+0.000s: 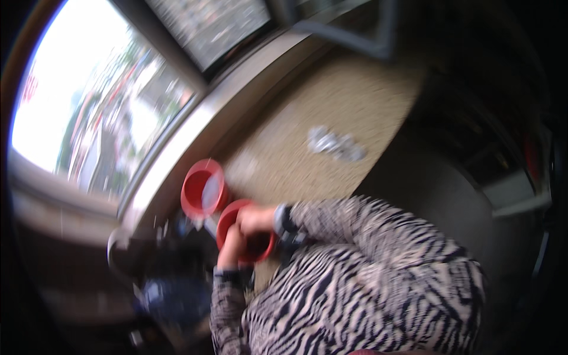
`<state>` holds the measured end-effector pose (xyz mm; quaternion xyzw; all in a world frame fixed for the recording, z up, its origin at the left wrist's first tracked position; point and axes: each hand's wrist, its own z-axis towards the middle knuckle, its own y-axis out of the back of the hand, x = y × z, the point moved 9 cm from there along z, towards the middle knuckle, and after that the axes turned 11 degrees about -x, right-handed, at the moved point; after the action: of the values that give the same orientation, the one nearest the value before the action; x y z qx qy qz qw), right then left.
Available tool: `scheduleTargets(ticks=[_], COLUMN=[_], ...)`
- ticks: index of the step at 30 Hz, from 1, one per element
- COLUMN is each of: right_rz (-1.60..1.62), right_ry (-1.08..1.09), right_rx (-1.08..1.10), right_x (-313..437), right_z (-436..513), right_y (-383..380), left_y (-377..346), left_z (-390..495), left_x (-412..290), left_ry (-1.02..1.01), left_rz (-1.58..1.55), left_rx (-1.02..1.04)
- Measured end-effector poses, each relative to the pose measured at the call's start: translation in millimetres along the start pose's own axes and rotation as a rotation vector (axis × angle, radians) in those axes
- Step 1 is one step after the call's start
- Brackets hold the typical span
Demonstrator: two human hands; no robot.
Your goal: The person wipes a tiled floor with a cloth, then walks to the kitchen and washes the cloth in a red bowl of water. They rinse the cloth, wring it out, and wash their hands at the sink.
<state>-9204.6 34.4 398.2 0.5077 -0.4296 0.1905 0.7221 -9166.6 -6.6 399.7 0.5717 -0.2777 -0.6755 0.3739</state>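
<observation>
Both hands meet over a red plastic bucket (269, 252) close in front of my body, and its inside looks dark. My right hand (255, 219) reaches across the rim from the right with its fingers bent. From below comes my left hand (232, 244), its fingertips touching or nearly touching the right hand. Motion blur and the hands themselves hide whether anything is between the fingers. Just beyond stands a second red bucket (191, 191) with something whitish (211, 191) inside it.
A crumpled clear plastic bag (336, 144) lies on the tan speckled counter (306, 106). Along the left runs a window sill (222, 104) below a window (133, 102), with an open casement frame (350, 40) above. A blurred dark blue object (175, 298) sits at lower left.
</observation>
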Motion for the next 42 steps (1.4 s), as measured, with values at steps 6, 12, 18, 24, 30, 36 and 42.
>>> scheduleTargets(ticks=[6,12,18,24,30,36,42], right_rz=[0.889,1.112,1.144,1.282,1.438,1.473,1.248], right_ry=[-0.948,-1.014,-0.996,-0.794,-0.64,-0.799,-0.661], right_rx=[-0.33,-0.325,-0.496,-0.515,-0.672,-0.601,-0.473], right_x=[-45,-52,-70,18,52,14,14], right_z=[-55,-85,-101,-68,-7,17,43], right_y=[38,27,41,56,-41,-117,-192], left_y=[28,23,2,20,63,21,45], left_z=[-4,-2,-14,-26,-72,-96,-132], left_x=[-50,-97,-87,-77,3,49,189], left_ry=[0.665,0.512,0.539,0.581,0.576,0.75,0.813], left_rz=[-1.181,-1.279,-1.247,-1.464,-1.644,-1.466,-1.147], left_rx=[-0.179,-0.355,-0.55,-0.757,-0.932,-0.86,-1.031])
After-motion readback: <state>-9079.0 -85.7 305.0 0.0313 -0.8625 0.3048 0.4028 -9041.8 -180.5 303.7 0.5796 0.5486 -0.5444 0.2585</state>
